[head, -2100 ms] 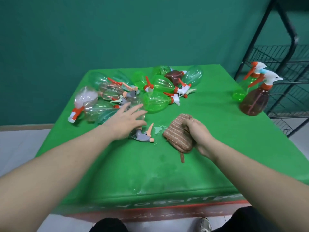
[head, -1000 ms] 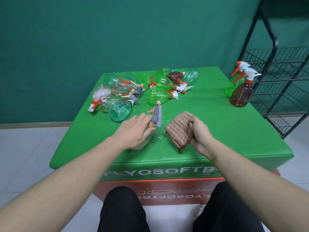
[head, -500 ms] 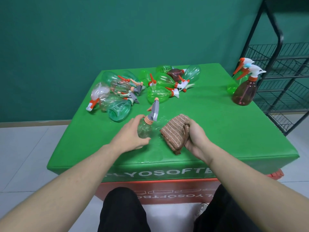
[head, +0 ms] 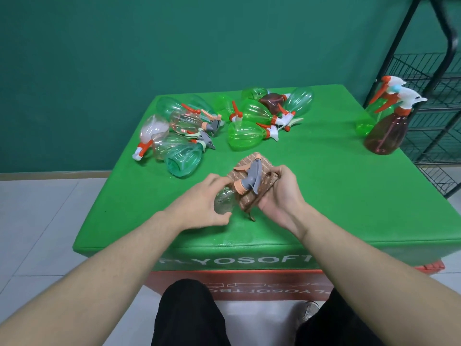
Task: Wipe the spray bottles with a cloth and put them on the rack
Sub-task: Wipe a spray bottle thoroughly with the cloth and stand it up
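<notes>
Left hand [head: 199, 206] gripping clear bottle [head: 224, 202], right hand [head: 279, 193] clutching cloth [head: 259, 176], green table [head: 324, 196], teal wall [head: 124, 46]

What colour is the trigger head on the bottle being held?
Grey, with a pale orange collar and lever, on the clear bottle in the head view.

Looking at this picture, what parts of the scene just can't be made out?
- Head view: the rack is cut off by the right edge.
- The clear bottle is half hidden by the left hand.
- The cloth is partly covered by the right hand.
- The green bottle stands behind the brown bottle.
</notes>
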Motion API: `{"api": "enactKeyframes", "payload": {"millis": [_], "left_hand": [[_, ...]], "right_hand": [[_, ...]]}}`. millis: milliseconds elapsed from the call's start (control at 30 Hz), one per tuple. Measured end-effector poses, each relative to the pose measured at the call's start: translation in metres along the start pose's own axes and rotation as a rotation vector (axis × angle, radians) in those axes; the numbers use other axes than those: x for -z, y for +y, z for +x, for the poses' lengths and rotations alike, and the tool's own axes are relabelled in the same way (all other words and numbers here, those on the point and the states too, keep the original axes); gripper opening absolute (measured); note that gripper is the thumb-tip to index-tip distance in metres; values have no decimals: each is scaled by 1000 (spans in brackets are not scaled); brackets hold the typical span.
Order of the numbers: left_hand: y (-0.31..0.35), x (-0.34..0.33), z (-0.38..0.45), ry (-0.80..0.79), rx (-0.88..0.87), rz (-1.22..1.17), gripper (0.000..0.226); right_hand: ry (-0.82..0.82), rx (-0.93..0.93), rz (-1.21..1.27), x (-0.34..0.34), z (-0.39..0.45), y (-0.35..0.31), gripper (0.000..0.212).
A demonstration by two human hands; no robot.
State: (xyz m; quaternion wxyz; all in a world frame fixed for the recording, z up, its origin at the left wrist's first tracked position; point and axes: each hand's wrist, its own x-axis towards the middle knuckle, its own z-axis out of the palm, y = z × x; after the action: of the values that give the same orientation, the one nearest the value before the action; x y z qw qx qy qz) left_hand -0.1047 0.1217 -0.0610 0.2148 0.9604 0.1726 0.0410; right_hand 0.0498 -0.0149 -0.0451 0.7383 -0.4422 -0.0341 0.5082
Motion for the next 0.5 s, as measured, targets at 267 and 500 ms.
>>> {"api": "enactKeyframes", "payload": {"millis": [267,500], "left_hand": [[-1,-8,5,38,-28,-19,80],[-2,-10,13,65,99,-15,84]], "right_hand": [[22,-88,106,0,9,4,56],[-23,-18,136,23,-10,-20,56]]}}
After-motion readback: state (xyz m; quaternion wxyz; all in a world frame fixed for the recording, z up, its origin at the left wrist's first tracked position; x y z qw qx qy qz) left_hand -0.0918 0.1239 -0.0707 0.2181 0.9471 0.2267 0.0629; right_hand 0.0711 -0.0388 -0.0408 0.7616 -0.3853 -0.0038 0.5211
